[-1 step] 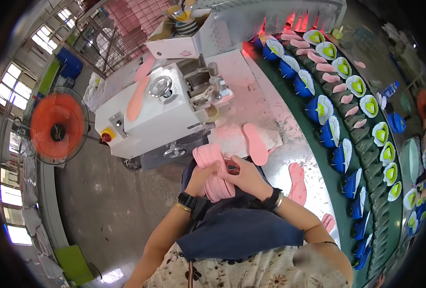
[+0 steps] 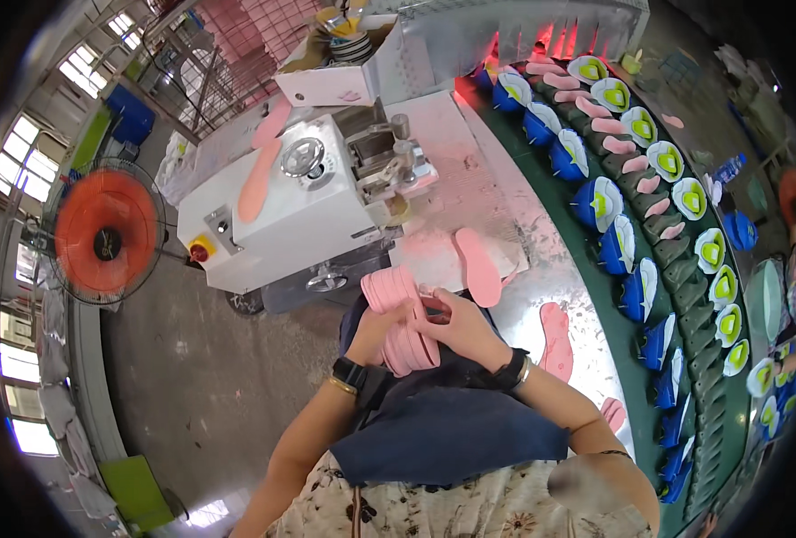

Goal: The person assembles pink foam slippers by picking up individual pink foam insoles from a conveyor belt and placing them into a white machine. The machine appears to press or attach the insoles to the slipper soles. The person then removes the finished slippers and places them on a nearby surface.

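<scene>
A thick stack of pink insoles rests over my lap, in front of my dark blue apron. Wrapped around its left side is my left hand, fingers closed on the stack. My right hand closes on the stack's right side, its thumb and fingertips pinching at the edge of the insoles. How many insoles each hand grips is hidden. Beyond my right hand, a single pink insole lies on a pale board. More pink insoles lie on the metal table to the right.
A white machine stands ahead, with a long pink insole on top. An open carton sits behind it. To the right, a green conveyor carries blue-and-white shoe uppers and pink insoles. An orange fan stands left.
My hands and the stack look almost the same. The fan blades have turned, and at the far right edge a shoe upper by another person's hand has shifted slightly.
</scene>
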The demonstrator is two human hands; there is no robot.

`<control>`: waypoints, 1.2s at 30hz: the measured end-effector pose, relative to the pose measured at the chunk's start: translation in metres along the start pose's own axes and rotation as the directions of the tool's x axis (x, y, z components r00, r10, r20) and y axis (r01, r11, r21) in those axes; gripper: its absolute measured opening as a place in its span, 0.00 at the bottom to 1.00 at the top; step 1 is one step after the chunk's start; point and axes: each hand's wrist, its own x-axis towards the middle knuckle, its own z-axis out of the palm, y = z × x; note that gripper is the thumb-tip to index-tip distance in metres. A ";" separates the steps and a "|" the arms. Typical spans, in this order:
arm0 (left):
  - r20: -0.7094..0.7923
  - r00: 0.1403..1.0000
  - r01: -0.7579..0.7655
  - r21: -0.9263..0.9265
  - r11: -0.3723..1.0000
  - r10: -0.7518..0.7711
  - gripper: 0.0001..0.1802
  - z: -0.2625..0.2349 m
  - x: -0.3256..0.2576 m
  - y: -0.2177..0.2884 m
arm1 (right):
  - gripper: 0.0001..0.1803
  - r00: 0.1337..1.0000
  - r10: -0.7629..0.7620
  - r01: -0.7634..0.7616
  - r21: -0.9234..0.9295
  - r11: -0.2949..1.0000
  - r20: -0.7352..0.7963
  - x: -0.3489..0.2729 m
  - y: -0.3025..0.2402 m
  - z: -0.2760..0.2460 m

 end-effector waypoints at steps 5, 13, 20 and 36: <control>-0.022 1.000 0.003 0.074 0.997 -0.001 0.17 -0.014 0.000 -0.005 | 0.24 0.999 -0.040 0.036 0.227 0.973 0.011 0.003 0.023 0.000; -0.145 0.983 0.124 0.044 0.991 -0.116 0.18 -0.028 -0.027 -0.006 | 0.21 0.976 0.140 -0.135 0.038 0.990 -0.165 0.076 0.039 -0.060; -0.082 0.973 0.226 0.166 0.960 -0.215 0.23 -0.043 -0.034 -0.024 | 0.26 0.857 -0.176 -0.016 -0.366 0.931 -0.485 0.194 0.036 -0.089; 0.228 0.961 -0.276 0.721 0.636 0.157 0.31 -0.098 -0.022 -0.049 | 0.25 0.709 -0.073 0.111 0.008 0.994 -0.701 0.226 0.052 -0.101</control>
